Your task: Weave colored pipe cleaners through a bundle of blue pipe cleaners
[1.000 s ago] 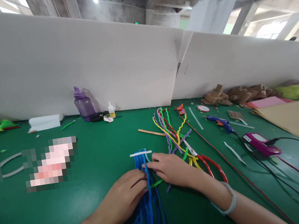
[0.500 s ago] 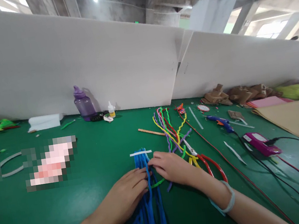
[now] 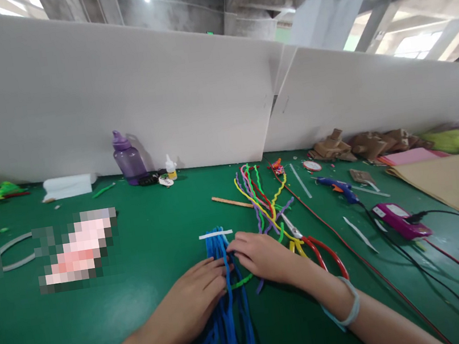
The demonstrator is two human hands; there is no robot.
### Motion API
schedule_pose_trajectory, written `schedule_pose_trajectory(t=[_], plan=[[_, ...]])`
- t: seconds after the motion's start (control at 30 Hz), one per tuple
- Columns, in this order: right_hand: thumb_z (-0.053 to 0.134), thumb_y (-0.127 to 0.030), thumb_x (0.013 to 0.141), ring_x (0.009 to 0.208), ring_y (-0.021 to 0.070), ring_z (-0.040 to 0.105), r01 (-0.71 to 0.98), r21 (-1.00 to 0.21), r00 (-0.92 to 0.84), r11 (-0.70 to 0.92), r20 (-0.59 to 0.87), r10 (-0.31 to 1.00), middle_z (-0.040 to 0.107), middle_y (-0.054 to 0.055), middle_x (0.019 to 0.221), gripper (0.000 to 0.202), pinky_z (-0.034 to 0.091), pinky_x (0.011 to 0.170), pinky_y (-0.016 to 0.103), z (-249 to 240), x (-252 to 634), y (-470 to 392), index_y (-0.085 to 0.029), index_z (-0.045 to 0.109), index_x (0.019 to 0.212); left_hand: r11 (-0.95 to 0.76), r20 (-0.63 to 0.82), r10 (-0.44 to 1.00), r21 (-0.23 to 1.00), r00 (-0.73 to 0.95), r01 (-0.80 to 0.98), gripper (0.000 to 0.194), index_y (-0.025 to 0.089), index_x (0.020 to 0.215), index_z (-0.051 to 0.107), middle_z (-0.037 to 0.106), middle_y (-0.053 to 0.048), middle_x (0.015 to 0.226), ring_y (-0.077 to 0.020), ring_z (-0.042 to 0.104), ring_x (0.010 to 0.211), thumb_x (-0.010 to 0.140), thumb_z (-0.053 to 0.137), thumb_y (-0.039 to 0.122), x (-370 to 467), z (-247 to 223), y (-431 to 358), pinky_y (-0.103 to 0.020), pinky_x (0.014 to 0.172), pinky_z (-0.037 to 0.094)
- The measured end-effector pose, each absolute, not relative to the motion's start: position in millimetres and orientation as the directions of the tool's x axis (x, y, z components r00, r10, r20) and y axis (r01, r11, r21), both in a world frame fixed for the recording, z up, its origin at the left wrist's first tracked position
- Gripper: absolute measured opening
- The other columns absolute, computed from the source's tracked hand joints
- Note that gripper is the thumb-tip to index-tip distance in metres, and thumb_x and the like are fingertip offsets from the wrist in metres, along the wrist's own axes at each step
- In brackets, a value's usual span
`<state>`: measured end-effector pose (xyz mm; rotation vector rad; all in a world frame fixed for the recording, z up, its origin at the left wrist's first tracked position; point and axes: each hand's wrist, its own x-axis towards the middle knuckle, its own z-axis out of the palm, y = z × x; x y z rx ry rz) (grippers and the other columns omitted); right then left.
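Note:
A bundle of long blue pipe cleaners [image 3: 226, 316] hangs down the table toward me from a narrow white strip [image 3: 215, 234], which lies across their upper ends. My left hand [image 3: 199, 291] comes in from the left, its fingers closed around the strands below the strip. From the other side my right hand [image 3: 261, 256] pinches at the upper right strands; its fingertips partly hide what they grip. Just under my right hand a green pipe cleaner [image 3: 242, 281] crosses the bundle. Red-handled scissors [image 3: 316, 245] lie beside my right wrist.
Wavy coloured pipe cleaners [image 3: 261, 196] and a wooden stick [image 3: 231, 201] lie beyond my hands. A blue glue gun [image 3: 339, 187], a purple power box [image 3: 401, 222] and cables are on the right. A purple bottle [image 3: 130, 162] and small glue bottle [image 3: 171, 168] stand by the white partition [image 3: 157, 91].
Almost nothing differs. Both hands stay at the blue bundle, and the loose lower strands have shifted very slightly.

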<state>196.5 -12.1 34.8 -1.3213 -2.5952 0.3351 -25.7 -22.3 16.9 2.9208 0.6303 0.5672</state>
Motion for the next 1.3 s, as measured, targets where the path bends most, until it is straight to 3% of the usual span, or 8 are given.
schedule_pose_trajectory(t=[0.13,0.3,0.67,0.83,0.93,1.1,1.3], plan=[[0.041,-0.016,0.091,0.098,0.0172,0.056,0.745,-0.313,-0.591,0.589,0.101,0.801,0.06,0.006,0.108,0.041,0.044,0.082,0.028,34.5,196.7,-13.0,-0.022,0.043,0.131,-0.91,0.327,0.415,0.177,0.849,0.376,0.024,0.018,0.109,0.058,0.064,-0.007,0.118,-0.0189,0.055,0.116,0.093,0.042,0.015,-25.1,16.6,-21.8,-0.04,0.102,0.045],[0.043,-0.019,0.092,0.089,0.0161,0.056,0.749,-0.203,-0.633,0.63,0.061,0.772,0.059,0.004,0.096,0.034,0.043,0.073,0.025,34.6,197.8,-13.0,-0.025,0.055,0.123,-0.901,0.329,0.431,0.205,0.84,0.382,0.018,0.018,0.098,0.059,0.064,-0.005,0.117,-0.0195,0.055,0.115,0.092,0.042,0.014,-24.3,20.1,-22.9,-0.04,0.101,0.046],[0.045,-0.02,0.092,0.083,0.0147,0.055,0.746,-0.195,-0.637,0.637,0.073,0.768,0.058,0.003,0.092,0.036,0.042,0.069,0.024,33.0,199.8,-12.2,-0.029,0.057,0.124,-0.903,0.385,0.429,0.19,0.817,0.385,0.018,0.017,0.099,0.059,0.066,-0.005,0.113,-0.0194,0.059,0.11,0.092,0.042,0.014,-25.5,23.1,-23.3,-0.039,0.096,0.05],[0.04,-0.019,0.094,0.096,0.0162,0.058,0.752,-0.307,-0.572,0.584,0.137,0.809,0.064,0.006,0.106,0.04,0.045,0.082,0.027,33.0,198.5,-12.0,-0.022,0.047,0.133,-0.896,0.436,0.444,0.203,0.783,0.395,0.02,0.017,0.1,0.061,0.067,-0.006,0.109,-0.0184,0.059,0.111,0.092,0.042,0.014,-25.7,24.3,-24.5,-0.035,0.094,0.051],[0.039,-0.019,0.094,0.101,0.0154,0.058,0.731,-0.368,-0.558,0.574,0.162,0.814,0.065,0.005,0.11,0.032,0.043,0.089,0.027,31.4,197.6,-11.6,-0.021,0.056,0.122,-0.881,0.462,0.472,0.217,0.751,0.42,0.019,0.016,0.098,0.062,0.067,-0.007,0.108,-0.0195,0.058,0.111,0.092,0.044,0.016,-26.6,22.7,-24.5,-0.036,0.094,0.051],[0.043,-0.019,0.093,0.095,0.0145,0.06,0.742,-0.364,-0.545,0.562,0.16,0.823,0.067,0.004,0.098,0.022,0.043,0.085,0.025,29.9,196.9,-11.6,-0.02,0.062,0.104,-0.849,0.461,0.526,0.244,0.715,0.468,0.018,0.017,0.094,0.063,0.066,-0.007,0.108,-0.0199,0.06,0.106,0.092,0.045,0.019,-28.0,17.5,-22.6,-0.037,0.092,0.052],[0.05,-0.026,0.091,0.096,0.015,0.056,0.634,-0.44,-0.584,0.636,0.267,0.767,0.063,0.004,0.098,0.019,0.042,0.084,0.026,40.0,193.3,-17.7,-0.02,0.062,0.104,-0.835,0.418,0.55,0.259,0.723,0.486,0.018,0.017,0.095,0.063,0.066,-0.007,0.108,-0.0202,0.059,0.107,0.092,0.045,0.02,-28.7,14.0,-21.6,-0.039,0.093,0.052]])
